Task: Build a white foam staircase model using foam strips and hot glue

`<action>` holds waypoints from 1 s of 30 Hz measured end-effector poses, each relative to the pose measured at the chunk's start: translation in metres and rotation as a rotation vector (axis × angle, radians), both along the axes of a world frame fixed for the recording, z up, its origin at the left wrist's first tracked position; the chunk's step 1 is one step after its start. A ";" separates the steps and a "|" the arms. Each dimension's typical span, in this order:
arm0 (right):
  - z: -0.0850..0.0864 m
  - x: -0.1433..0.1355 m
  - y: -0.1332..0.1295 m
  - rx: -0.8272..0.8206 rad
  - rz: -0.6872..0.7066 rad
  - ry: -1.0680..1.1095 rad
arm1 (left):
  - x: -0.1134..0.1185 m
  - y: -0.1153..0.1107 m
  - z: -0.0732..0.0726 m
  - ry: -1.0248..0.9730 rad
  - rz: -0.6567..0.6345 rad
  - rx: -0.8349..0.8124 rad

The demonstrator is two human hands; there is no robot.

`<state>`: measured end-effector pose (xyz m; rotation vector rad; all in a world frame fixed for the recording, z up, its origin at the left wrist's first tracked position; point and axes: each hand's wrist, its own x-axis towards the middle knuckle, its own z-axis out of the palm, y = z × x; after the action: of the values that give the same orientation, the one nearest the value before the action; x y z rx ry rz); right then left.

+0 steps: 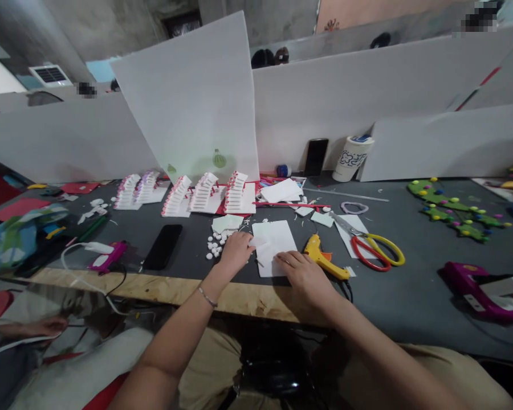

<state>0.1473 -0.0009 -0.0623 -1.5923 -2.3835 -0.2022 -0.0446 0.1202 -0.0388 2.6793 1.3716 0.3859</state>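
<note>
A white sheet of paper [277, 242] lies flat on the grey table near its front edge. My left hand [236, 251] rests on the sheet's left edge, fingers curled over a small white piece. My right hand [304, 273] lies palm down on the sheet's lower right corner, fingers spread. Several small white round bits [215, 246] sit just left of my left hand. A yellow glue gun [325, 259] lies right beside my right hand.
Red-and-yellow scissors [378, 247] lie right of the glue gun. A black phone [163, 246] and a pink tool [106, 256] lie to the left. Rows of white-and-red folded pieces [205, 193] stand behind. A cup [351, 158], white partition boards [192, 97] and green felt shapes [457, 213] are farther off.
</note>
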 end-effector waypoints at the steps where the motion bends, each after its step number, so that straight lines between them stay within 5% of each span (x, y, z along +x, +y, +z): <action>1: 0.000 -0.001 0.000 0.002 -0.003 0.000 | -0.001 -0.002 0.001 -0.015 0.006 0.005; 8: -0.002 -0.002 -0.001 0.016 -0.014 -0.017 | -0.004 -0.026 0.006 -0.191 -0.061 -0.039; 22: -0.001 -0.003 -0.001 0.000 -0.023 -0.010 | 0.003 -0.039 0.001 -0.170 -0.075 -0.064; 25: 0.001 -0.004 -0.001 -0.010 -0.024 -0.022 | 0.003 -0.037 0.005 -0.369 -0.014 -0.235; 30: 0.000 -0.003 0.000 -0.012 -0.021 -0.008 | -0.004 -0.028 0.019 -0.902 0.119 -0.896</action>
<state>0.1439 -0.0013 -0.0627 -1.6254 -2.3792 -0.1995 -0.0485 0.0918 -0.0196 1.4103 1.0265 0.6679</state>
